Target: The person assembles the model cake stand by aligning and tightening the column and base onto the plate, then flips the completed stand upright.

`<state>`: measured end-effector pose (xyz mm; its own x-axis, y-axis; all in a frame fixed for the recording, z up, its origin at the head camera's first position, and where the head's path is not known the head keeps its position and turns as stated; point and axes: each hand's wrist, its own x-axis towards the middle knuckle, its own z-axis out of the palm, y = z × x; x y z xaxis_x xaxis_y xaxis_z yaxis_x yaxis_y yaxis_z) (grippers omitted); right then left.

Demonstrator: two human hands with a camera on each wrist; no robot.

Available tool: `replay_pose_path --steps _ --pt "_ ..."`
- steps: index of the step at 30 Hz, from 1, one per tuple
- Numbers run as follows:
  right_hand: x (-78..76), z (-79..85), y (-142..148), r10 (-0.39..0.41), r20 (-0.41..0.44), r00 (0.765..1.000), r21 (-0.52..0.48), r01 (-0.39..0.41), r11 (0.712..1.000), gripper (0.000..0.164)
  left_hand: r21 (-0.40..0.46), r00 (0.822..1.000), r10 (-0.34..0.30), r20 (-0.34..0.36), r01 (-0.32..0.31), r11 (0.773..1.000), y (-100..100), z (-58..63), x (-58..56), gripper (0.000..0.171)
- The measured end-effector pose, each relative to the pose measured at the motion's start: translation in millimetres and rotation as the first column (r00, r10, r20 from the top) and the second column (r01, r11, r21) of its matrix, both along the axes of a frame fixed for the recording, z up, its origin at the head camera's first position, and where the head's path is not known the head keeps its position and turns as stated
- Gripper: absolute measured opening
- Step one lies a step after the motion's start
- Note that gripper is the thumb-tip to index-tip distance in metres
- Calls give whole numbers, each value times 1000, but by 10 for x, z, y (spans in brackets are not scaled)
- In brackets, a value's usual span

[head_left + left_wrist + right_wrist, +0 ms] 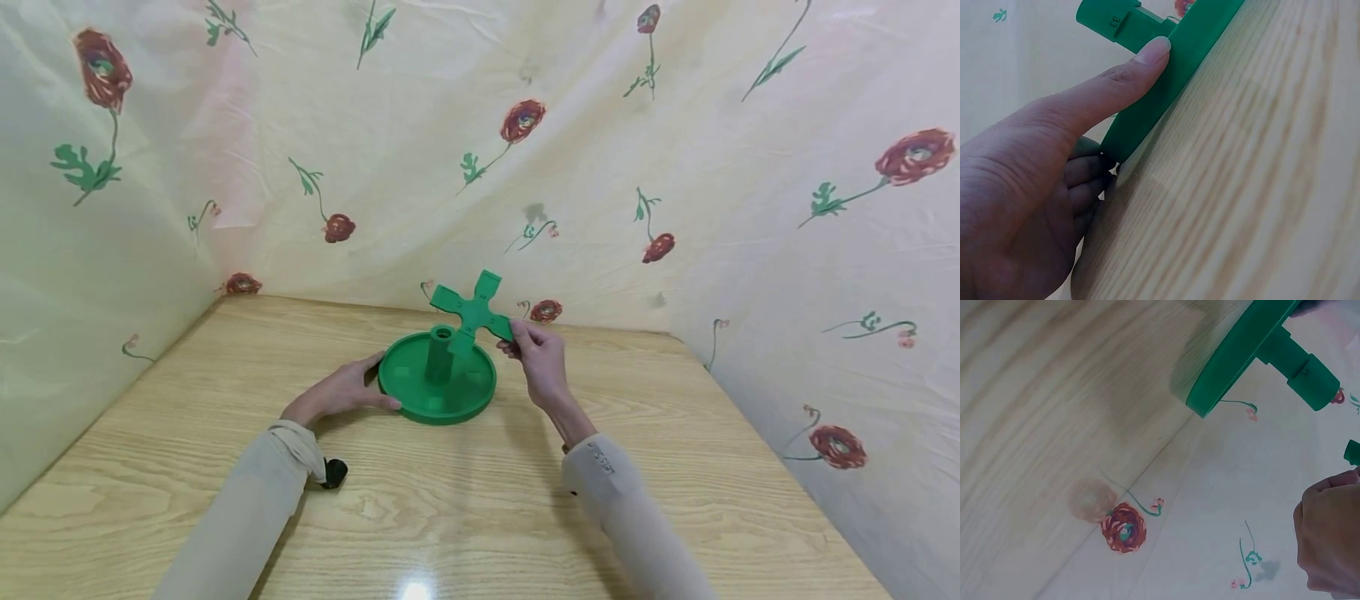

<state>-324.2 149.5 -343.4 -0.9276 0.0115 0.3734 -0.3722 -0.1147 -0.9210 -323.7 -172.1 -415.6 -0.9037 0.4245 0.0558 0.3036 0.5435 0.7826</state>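
A green round tray-like base [401, 393] with a raised rim sits on the table, and a hollow green post [438, 362] stands upright from its middle. My left hand [341, 392] holds the base's left edge. In the left wrist view its thumb [1132, 69] lies along the rim, with the other fingers curled behind. My right hand [545, 367] pinches one arm of a flat green cross-shaped piece [474, 313], held tilted above the base, just right of the post's top. In the right wrist view only a tip of the cross [1352, 452] shows.
The wooden table [420, 500] runs back to a flower-printed cloth [420, 150] that hangs behind and at both sides. A small black object [335, 473] sits at the left sleeve's cuff.
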Motion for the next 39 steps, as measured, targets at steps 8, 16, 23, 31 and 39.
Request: replay_pose_path --steps 8,16,23,31,39 --pt "-71 -28 -117 49 -3 999 25 -49 998 25 -3 1000 0 3 0 1000 -4 0 2 113" --pt "-116 -84 -157 117 33 993 11 -117 993 22 -1 1000 -1 12 1 1000 -2 -5 5 113" --pt "-117 -87 -205 187 132 973 -76 -178 981 16 2 1000 6 16 -6 1000 -5 -3 14 112" --pt "-128 -103 -232 212 193 958 -24 -211 977 33 6 1000 6 19 -6 1000 -6 -12 -6 113" --pt "-147 -123 -174 245 199 949 87 -266 960 33 7 1000 6 20 -6 1000 -2 -17 -19 114"
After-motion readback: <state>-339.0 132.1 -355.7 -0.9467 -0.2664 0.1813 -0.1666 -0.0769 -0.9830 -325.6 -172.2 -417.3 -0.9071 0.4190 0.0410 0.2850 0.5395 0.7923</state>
